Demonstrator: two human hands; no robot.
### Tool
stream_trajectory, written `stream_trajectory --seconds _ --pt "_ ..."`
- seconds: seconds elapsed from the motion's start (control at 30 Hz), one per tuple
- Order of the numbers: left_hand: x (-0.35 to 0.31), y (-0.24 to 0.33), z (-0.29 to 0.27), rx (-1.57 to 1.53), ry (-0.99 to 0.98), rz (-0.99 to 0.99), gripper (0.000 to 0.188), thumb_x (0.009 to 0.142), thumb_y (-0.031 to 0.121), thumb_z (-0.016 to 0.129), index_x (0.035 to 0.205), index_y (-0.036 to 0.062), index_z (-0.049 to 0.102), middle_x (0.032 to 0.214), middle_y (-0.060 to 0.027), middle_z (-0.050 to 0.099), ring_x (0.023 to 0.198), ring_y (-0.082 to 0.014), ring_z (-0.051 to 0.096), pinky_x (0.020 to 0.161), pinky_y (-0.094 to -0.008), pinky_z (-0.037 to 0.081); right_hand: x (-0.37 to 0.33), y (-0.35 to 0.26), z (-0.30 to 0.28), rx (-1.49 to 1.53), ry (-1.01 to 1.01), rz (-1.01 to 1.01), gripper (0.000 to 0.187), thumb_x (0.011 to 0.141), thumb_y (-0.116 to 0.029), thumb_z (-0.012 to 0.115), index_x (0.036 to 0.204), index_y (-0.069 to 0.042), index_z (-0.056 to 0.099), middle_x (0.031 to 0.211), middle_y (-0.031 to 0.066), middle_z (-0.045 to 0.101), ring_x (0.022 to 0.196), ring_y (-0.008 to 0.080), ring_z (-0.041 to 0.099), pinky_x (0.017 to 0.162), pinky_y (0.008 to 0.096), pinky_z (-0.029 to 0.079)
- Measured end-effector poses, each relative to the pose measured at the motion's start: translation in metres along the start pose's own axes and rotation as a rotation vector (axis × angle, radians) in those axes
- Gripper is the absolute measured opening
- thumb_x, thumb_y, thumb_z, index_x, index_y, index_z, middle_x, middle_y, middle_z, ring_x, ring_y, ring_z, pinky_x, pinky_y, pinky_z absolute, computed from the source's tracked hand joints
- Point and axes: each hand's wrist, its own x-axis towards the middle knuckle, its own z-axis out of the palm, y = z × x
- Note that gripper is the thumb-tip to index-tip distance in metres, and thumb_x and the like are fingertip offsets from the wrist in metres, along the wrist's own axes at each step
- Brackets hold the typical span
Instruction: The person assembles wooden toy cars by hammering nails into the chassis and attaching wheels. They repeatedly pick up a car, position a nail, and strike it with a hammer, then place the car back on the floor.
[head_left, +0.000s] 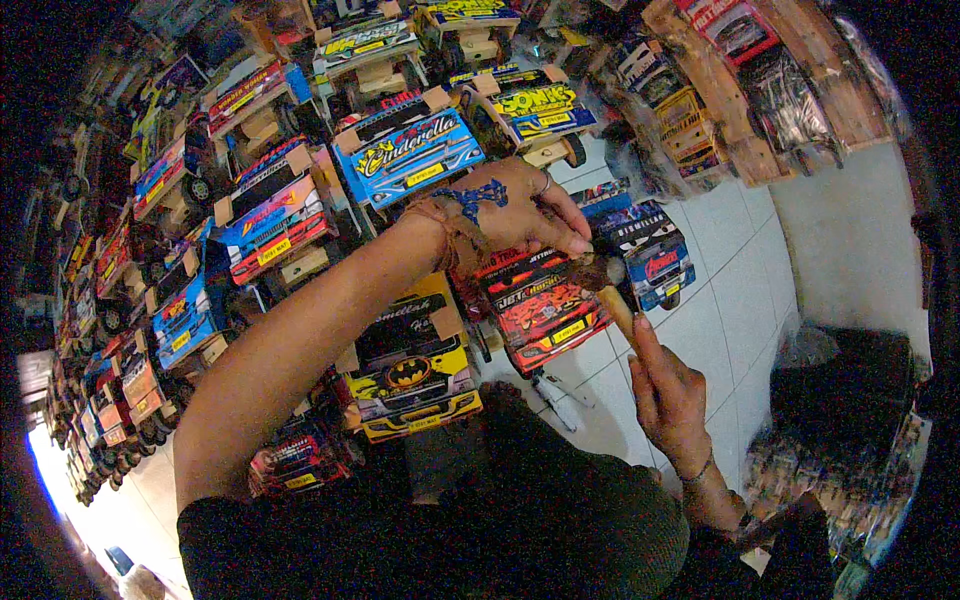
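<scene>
My right hand (668, 398) is closed round the wooden handle of a hammer (616, 306). The hammer's head lies at the upper right corner of a red and black toy truck (548, 318), right beside my left fingertips. Reaching over the trucks from the left, my left hand (515, 215) has thumb and fingers pinched together at that corner; whatever sits between them is too small or hidden to name. A blue toy truck (655, 262) stands just right of the hammer head. Below my left forearm is a yellow and black toy truck (410, 375).
Many more toy trucks, such as a light blue one (408, 155), stand in crowded rows to the left and far side. A marker-like white object (556, 402) lies on the tiled floor (735, 300). Plastic-wrapped trucks (690, 130) lie at the far right, a dark bundle (840, 400) near right.
</scene>
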Motion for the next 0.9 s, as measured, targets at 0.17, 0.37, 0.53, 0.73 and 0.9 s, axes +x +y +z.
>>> stream_trajectory --seconds 0.17,0.37,0.53,0.73,0.9 --pt "0.000 -0.001 0.000 0.064 0.030 -0.019 0.037 0.084 0.040 0.080 0.103 0.0080 0.077 0.085 -0.0007 0.071 0.076 -0.0091 0.063 0.068 -0.0250 0.049 0.001 -0.008 -0.005 0.023 0.115 -0.023 0.060 0.088 0.004 0.062 0.146 0.000 0.045 0.093 0.0210 0.066 0.073 0.0318 0.067 0.063 0.0378 0.053" --pt "0.003 -0.004 0.000 0.033 0.011 0.009 0.037 0.083 0.039 0.080 0.103 0.0075 0.077 0.082 -0.0011 0.071 0.070 -0.0091 0.062 0.062 -0.0247 0.048 0.010 -0.018 -0.016 -0.058 0.020 0.012 0.067 0.087 -0.004 0.068 0.149 -0.018 0.046 0.065 0.0087 0.057 0.052 0.0247 0.057 0.048 0.0394 0.048" --pt "0.002 -0.003 0.000 -0.001 0.039 0.034 0.032 0.081 0.035 0.082 0.102 0.0102 0.079 0.077 -0.0013 0.071 0.065 -0.0082 0.061 0.061 -0.0260 0.048 0.012 -0.026 -0.042 -0.077 -0.023 0.043 0.058 0.091 0.005 0.059 0.147 -0.003 0.045 0.118 0.0271 0.067 0.090 0.0364 0.072 0.073 0.0387 0.057" --pt "0.003 -0.002 0.001 0.026 0.010 0.016 0.030 0.087 0.031 0.075 0.109 0.0090 0.076 0.086 -0.0007 0.072 0.072 -0.0088 0.062 0.066 -0.0265 0.051 0.015 -0.023 -0.035 -0.123 -0.121 0.080 0.061 0.090 0.002 0.062 0.148 -0.011 0.046 0.081 0.0159 0.066 0.065 0.0292 0.065 0.058 0.0397 0.051" --pt "0.004 -0.003 0.000 0.092 0.001 0.016 0.032 0.087 0.030 0.076 0.112 0.0091 0.075 0.083 -0.0006 0.071 0.072 -0.0086 0.062 0.065 -0.0268 0.051 0.017 -0.018 -0.036 -0.202 -0.171 0.005 0.067 0.089 -0.007 0.066 0.151 -0.020 0.043 0.065 0.0076 0.057 0.048 0.0253 0.056 0.045 0.0406 0.047"
